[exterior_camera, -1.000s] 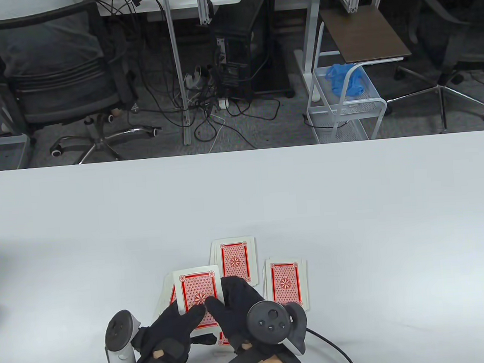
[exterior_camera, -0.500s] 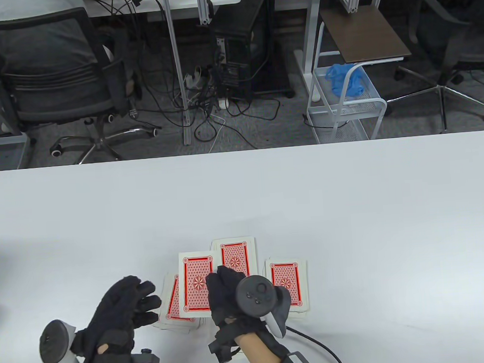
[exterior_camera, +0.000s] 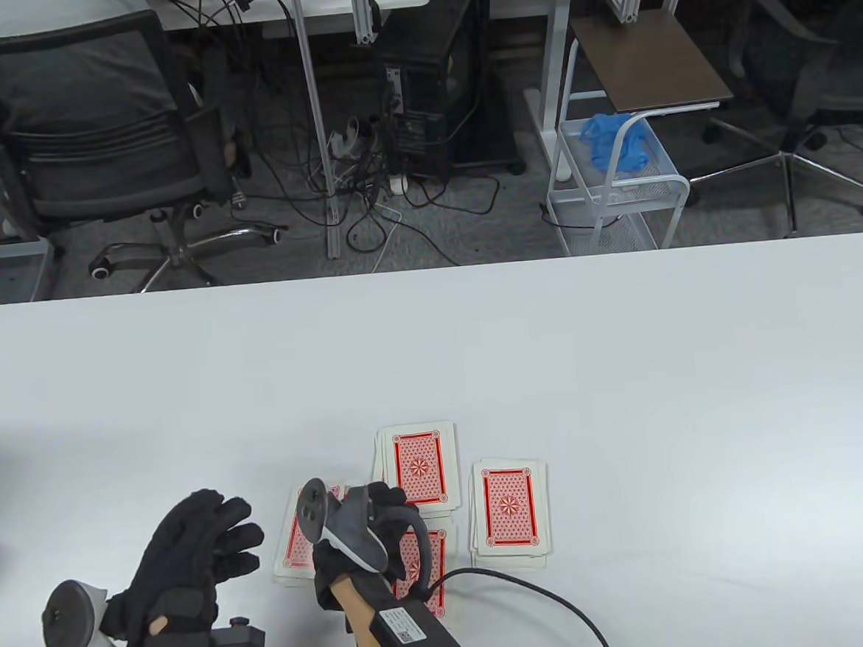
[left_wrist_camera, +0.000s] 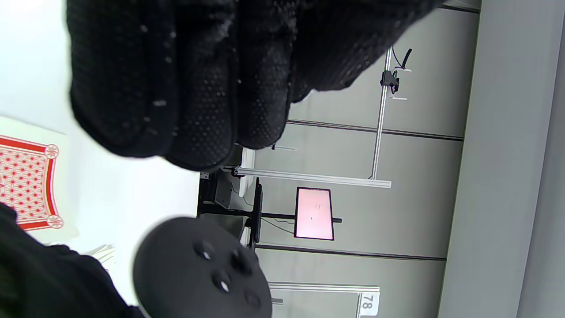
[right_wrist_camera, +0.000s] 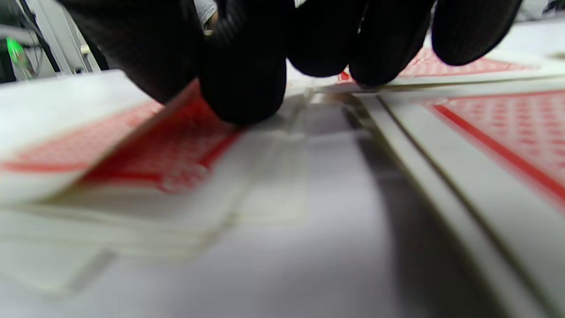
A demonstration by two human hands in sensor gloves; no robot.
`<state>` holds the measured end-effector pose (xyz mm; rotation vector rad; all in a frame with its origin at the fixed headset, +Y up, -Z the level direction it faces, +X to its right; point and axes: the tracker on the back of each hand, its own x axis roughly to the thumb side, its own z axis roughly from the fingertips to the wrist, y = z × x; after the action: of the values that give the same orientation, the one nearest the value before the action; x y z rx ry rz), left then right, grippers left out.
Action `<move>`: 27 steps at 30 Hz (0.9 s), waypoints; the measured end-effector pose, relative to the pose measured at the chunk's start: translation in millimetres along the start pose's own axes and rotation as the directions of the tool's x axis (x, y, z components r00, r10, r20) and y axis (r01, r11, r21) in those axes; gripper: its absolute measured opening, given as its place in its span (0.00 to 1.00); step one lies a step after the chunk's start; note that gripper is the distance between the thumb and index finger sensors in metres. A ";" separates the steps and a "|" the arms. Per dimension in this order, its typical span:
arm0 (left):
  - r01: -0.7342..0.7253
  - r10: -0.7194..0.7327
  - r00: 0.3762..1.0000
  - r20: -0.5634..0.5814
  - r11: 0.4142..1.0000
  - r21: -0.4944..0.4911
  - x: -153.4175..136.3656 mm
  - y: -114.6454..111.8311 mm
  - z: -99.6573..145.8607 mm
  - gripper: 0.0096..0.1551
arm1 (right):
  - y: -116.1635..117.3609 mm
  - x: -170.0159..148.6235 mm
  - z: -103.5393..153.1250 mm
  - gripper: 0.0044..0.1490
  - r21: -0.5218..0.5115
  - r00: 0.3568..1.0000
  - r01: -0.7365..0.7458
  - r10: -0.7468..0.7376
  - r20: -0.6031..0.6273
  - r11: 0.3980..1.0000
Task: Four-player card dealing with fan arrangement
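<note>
Since half a second ago the right hand [exterior_camera: 371,523] has rolled onto its side, so its tracker [exterior_camera: 320,520] now faces left, and the card it held flat above the left pile [exterior_camera: 293,544] has gone down with it. The left hand [exterior_camera: 196,550] has barely shifted and hovers just left of that pile, its grip loose, fingers spread and holding nothing.

From the right wrist view the right hand's fingertips [right_wrist_camera: 242,84] press down on the red-backed top card of the left pile, with the thumb beside them; whether that grip pinches the card or only pushes it I cannot tell.

Four piles of face-down, red-backed cards lie close together near the front edge of the white tabletop [exterior_camera: 626,354]: the left pile, a far pile [exterior_camera: 421,466], a right pile [exterior_camera: 510,511], and a near pile [exterior_camera: 427,571] partly hidden under the right wrist.

A black cable [exterior_camera: 554,603] trails from the right wrist across the tabletop. Beyond the far edge are a grey carpeted floor, an office chair [exterior_camera: 101,140], a computer tower [exterior_camera: 430,94] with tangled leads, and a white wire trolley [exterior_camera: 614,185] holding something blue.
</note>
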<state>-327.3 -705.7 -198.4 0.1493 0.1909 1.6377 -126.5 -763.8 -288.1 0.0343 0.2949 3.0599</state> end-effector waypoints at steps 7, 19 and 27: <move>0.077 -0.077 0.997 -0.022 0.997 -0.017 -3.6 -8.0 -1.3 0.27 | -37.0 -24.0 6.6 0.31 -0.045 0.973 0.208 -0.202 0.113 0.977; 0.472 -0.542 0.838 -0.068 0.780 -0.410 -30.7 -86.2 4.2 0.33 | -45.3 -161.8 47.2 0.44 0.191 0.829 0.546 -0.559 0.016 0.816; 0.638 -0.769 0.635 -0.073 0.575 -0.512 -61.8 -129.5 20.2 0.37 | -17.1 -183.3 59.1 0.46 0.207 0.790 0.610 -0.607 -0.087 0.765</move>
<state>-192.2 -757.6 -205.2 -0.4876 0.0725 0.8208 59.2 -748.5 -236.3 -0.0619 0.5337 2.3626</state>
